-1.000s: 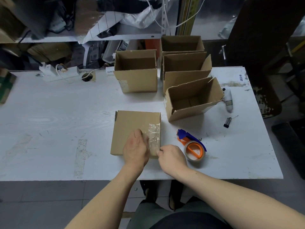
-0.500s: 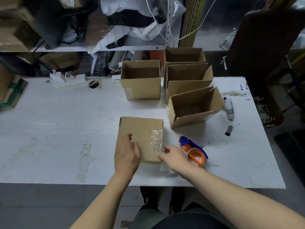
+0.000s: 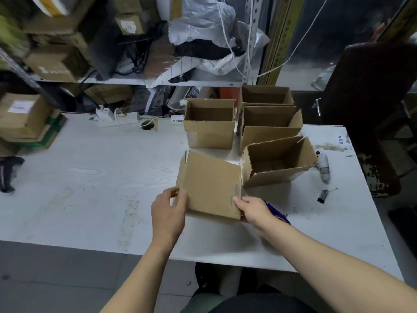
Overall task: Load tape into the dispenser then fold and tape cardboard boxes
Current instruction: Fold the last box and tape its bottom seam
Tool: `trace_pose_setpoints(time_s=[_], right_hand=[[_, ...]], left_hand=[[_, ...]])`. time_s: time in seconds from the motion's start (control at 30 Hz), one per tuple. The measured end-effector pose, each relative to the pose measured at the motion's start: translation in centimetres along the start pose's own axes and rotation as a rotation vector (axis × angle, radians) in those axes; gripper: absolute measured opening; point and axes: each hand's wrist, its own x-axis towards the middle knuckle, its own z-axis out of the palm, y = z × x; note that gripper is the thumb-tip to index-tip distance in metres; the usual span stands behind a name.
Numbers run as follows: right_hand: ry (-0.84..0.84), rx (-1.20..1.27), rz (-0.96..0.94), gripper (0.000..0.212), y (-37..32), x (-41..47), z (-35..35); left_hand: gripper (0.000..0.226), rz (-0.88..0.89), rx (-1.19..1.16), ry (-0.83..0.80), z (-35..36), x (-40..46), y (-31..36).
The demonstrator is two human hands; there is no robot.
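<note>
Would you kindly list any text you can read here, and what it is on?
None can be read for certain.
White label at the white table's back edge: characters too small.
Black print at the table's right edge: blurred.
White stickers on the shelf's brown cardboard cartons: blurred.

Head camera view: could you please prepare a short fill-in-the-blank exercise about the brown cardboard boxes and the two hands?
1. The left hand and the right hand hold the same brown cardboard box, one at each ____.
2. Behind it, on the white table, stand ____ open-topped cardboard boxes.
3. The blue and orange tape dispenser is partly hidden behind the ____ hand.

Missing words: side; four; right
</note>
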Motion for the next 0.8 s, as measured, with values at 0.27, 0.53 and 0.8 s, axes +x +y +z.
trace_pose_setpoints(time_s=[0.27,0.53,0.8], right_hand=[[-0.226,-0.059,0.075,0.038,-0.2,-0.6,-0.9],[-0.322,0.213,-0.163,0.047,-3.4,-4.5,0.7],[-0.430,0.615,0.077,0.048,-1.9,-3.3,-3.3]], left_hand=[[0.052,-0.263,-0.398,-0.353,-2.9,0.9,2.6],[0.046,0.142,0.131,-0.161,1.3,-3.4,5.0],[0.089,-0.017,0.140,-0.115,0.8,-1.3,2.3]])
